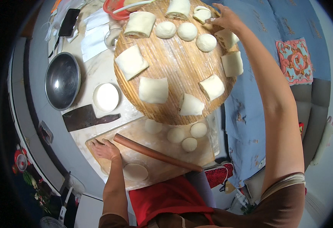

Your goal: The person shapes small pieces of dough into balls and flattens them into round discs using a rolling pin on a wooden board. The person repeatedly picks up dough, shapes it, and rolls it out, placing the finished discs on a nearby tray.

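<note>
My left hand (pixel 105 149) rests on the left corner of a floured wooden board (pixel 166 159), fingers apart. Beside it lie a wooden rolling pin (pixel 158 155), set diagonally, and a flattened dough round (pixel 135 172). My right hand (pixel 226 19) reaches to the far right rim of a round slatted tray (pixel 175 68). Its fingers are spread, with the thumb at the edge of a small folded dough piece (pixel 202 14); whether it touches is unclear. Filled dough rolls (pixel 153 90) sit around the tray. Three dough balls (pixel 187 31) sit near its far side, and several more (pixel 175 135) on the board.
A cleaver (pixel 88 117), a white bowl of flour-like powder (pixel 106 97) and a metal bowl (pixel 63 81) stand on the left. Farther back are a glass (pixel 112 38), white paper (pixel 95 42), a phone (pixel 69 22) and a red bowl (pixel 118 11). Blue-covered seating (pixel 246 114) borders the right.
</note>
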`<state>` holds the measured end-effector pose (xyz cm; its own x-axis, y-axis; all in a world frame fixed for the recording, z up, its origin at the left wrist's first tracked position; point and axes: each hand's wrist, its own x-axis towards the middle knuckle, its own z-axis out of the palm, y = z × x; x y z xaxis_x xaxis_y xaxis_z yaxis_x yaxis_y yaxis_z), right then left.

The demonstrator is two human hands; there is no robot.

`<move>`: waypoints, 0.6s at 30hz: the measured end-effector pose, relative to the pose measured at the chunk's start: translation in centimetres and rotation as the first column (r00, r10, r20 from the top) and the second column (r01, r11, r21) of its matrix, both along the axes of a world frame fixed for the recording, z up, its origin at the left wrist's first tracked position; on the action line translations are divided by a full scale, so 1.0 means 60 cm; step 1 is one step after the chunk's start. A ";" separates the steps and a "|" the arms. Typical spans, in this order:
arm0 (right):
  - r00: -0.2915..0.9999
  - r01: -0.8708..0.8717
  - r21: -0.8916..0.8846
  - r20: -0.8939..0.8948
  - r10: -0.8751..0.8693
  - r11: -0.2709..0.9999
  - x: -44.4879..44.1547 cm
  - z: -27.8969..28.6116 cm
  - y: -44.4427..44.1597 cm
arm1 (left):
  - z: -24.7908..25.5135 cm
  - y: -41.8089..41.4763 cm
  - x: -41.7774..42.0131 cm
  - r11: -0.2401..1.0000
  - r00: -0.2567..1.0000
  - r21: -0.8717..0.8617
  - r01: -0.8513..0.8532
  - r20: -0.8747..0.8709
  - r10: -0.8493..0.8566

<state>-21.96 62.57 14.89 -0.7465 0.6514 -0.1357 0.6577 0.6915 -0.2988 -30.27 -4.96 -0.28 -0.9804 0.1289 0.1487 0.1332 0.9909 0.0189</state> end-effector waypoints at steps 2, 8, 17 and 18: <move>0.997 -0.079 0.105 0.005 0.079 0.991 -0.016 -0.037 0.014 | 0.003 0.005 0.000 1.000 1.000 0.002 0.019 -0.009 -0.019; 0.987 -0.138 0.163 0.102 0.123 0.977 -0.052 -0.059 0.008 | -0.003 -0.002 0.003 0.999 0.999 0.026 0.036 -0.035 -0.035; 0.993 -0.024 -0.024 0.111 0.026 0.999 0.012 -0.002 -0.005 | -0.013 -0.012 0.001 1.000 1.000 0.007 0.017 -0.021 -0.017; 0.997 0.009 -0.043 0.082 -0.005 0.999 0.017 -0.002 -0.012 | -0.011 -0.009 0.000 1.000 1.000 -0.001 0.017 -0.018 -0.017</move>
<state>-20.92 61.84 14.78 -0.7272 0.6487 -0.2244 0.6859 0.6744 -0.2734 -30.27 -5.48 -0.96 -0.9752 0.1461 0.1664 0.1507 0.9885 0.0153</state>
